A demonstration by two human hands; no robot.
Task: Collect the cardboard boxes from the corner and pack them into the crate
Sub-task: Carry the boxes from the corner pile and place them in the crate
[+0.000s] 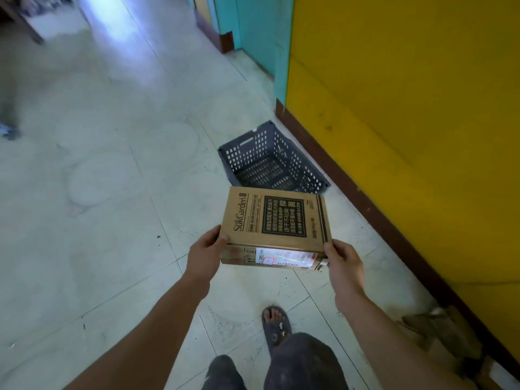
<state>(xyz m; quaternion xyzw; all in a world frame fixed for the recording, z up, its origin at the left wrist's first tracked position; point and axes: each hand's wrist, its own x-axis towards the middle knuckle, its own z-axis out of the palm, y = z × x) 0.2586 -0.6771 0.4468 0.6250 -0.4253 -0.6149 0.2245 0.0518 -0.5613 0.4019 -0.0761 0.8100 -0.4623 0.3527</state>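
Head view: 1 cardboard box [274, 220] sits in the lower middle of the frame, held in the air between 2 hands. Its broad top face, printed with "SukGarden" and a black text panel, is tilted toward the camera. A white shipping label runs along its near side.

The left hand [204, 256] grips the box's near left corner, with the thumb lying on the top face and the fingers hidden below. The right hand [342, 263] grips the near right corner, its fingers curled round the edge.

Just above the box in the picture, the dark perforated crate [270, 161] stands on the pale tiled floor [112, 220]. It is beside the brown skirting [351, 190] of the yellow wall [408, 108], which fills the right side of the frame. The box covers the crate's near rim.

A teal wall [261, 29] stands at the top centre. At the bottom centre, a foot in a dark sandal [275, 325] is on the tiles. More brown cardboard [444, 333], blurred, lies against the skirting in the lower right corner.
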